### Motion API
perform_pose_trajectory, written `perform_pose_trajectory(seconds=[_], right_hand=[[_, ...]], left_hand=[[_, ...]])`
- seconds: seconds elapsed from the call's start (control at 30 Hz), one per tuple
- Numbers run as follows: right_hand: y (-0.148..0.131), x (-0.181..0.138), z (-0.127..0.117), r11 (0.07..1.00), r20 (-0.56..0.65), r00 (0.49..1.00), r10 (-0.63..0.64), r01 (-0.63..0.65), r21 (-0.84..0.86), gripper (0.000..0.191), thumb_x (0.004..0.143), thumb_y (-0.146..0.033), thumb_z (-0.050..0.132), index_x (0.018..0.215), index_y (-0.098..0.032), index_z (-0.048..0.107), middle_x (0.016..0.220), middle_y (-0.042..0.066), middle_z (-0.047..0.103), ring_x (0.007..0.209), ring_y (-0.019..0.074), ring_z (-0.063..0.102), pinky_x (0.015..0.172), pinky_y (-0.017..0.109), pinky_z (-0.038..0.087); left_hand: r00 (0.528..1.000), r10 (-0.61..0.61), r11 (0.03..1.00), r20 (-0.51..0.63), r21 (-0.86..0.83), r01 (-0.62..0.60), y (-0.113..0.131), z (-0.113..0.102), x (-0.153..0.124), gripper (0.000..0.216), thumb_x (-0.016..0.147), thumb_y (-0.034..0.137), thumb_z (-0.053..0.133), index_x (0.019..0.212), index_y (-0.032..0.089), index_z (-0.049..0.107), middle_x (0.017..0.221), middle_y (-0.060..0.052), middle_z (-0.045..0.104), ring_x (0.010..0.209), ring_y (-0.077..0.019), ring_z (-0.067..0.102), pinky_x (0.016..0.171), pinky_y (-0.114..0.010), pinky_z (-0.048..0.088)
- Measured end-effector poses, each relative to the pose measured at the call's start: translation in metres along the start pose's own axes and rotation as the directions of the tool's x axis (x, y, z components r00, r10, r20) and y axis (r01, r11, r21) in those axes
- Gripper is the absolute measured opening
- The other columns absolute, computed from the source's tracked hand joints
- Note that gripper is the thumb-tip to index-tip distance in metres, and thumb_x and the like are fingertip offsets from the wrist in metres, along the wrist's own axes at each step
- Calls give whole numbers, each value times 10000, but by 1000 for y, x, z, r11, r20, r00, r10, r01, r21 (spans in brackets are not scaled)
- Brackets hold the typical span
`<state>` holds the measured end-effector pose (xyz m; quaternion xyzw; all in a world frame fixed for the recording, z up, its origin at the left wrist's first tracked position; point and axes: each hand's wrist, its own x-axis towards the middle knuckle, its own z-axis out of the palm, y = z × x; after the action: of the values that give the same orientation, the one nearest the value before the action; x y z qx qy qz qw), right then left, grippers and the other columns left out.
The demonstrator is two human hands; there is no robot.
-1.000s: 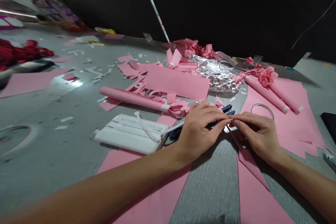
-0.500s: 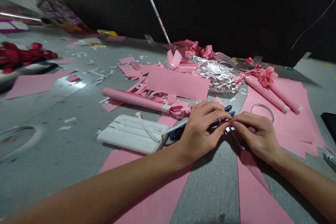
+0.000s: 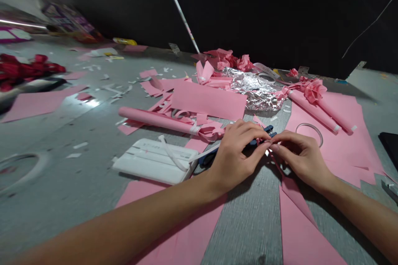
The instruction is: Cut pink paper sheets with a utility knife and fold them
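Note:
My left hand (image 3: 236, 151) and my right hand (image 3: 300, 155) meet fingertip to fingertip over the grey table, both pinching the narrow tip of a long pink paper strip (image 3: 295, 211) that runs down toward me. Under my left fingers lie blue-handled scissors (image 3: 258, 140). A white flat case (image 3: 155, 159) with a loose white strip lies just left of my left hand. A clear tape ring (image 3: 309, 130) sits beyond my right hand.
A rolled pink paper tube (image 3: 155, 118), pink sheets (image 3: 208, 101), crumpled foil (image 3: 255, 89) and paper roses on tubes (image 3: 315, 97) fill the middle and right. Red paper (image 3: 25, 68) lies far left. A dark object (image 3: 390, 143) sits at the right edge.
Both hands stay pinched on the strip tip, with only slight finger shifts. The view has drifted a little.

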<state>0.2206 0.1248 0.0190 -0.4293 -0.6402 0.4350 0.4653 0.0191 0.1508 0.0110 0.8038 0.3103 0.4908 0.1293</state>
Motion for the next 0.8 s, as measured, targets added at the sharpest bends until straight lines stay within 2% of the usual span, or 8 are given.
perform_pose_trajectory(seconds=[0.17, 0.47, 0.6, 0.7, 0.8], right_hand=[[1, 1, -1, 999, -5, 999, -34, 34, -23, 86, 984, -230, 736, 980, -237, 821, 975, 10, 775, 754, 124, 689, 644, 248, 550], [2, 0, -1, 998, -5, 998, -61, 61, 12, 121, 1033, -272, 717, 960, -237, 807, 908, 6, 751, 637, 106, 617, 557, 257, 485], [1, -3, 0, 997, -84, 995, -62, 57, -60, 109, 1036, -275, 716, 981, -231, 799, 890, 5, 741, 642, 114, 630, 569, 271, 490], [-2, -6, 3, 983, -127, 982, -140, 122, -140, 120, 1027, -238, 705, 925, -219, 766, 853, -1, 728, 631, 112, 624, 561, 273, 476], [-5, -9, 7, 959, -117, 968, -222, 195, -206, 116, 1019, -195, 684, 939, -211, 766, 871, 13, 748, 654, 124, 645, 583, 282, 501]], left_hand=[[999, -25, 999, 20, -45, 26, 2, -2, 1, 91, 1021, 138, 734, 1003, 221, 701, 986, 0, 781, 959, -202, 701, 911, -393, 477], [999, -19, 999, 38, -49, 21, 5, -3, 1, 106, 1046, 148, 691, 971, 223, 683, 955, 4, 785, 934, -199, 708, 904, -406, 481], [998, -56, 996, 32, -65, 58, 5, -3, 1, 104, 1045, 166, 696, 956, 221, 701, 934, 1, 794, 917, -201, 717, 889, -413, 497], [996, -84, 993, 33, -76, 86, 5, -3, 1, 102, 1033, 172, 710, 946, 223, 719, 928, -6, 809, 904, -209, 732, 875, -422, 511], [997, -78, 994, 27, -76, 80, 5, -3, 2, 100, 1027, 175, 713, 944, 228, 733, 946, -15, 828, 894, -215, 745, 857, -424, 521]])
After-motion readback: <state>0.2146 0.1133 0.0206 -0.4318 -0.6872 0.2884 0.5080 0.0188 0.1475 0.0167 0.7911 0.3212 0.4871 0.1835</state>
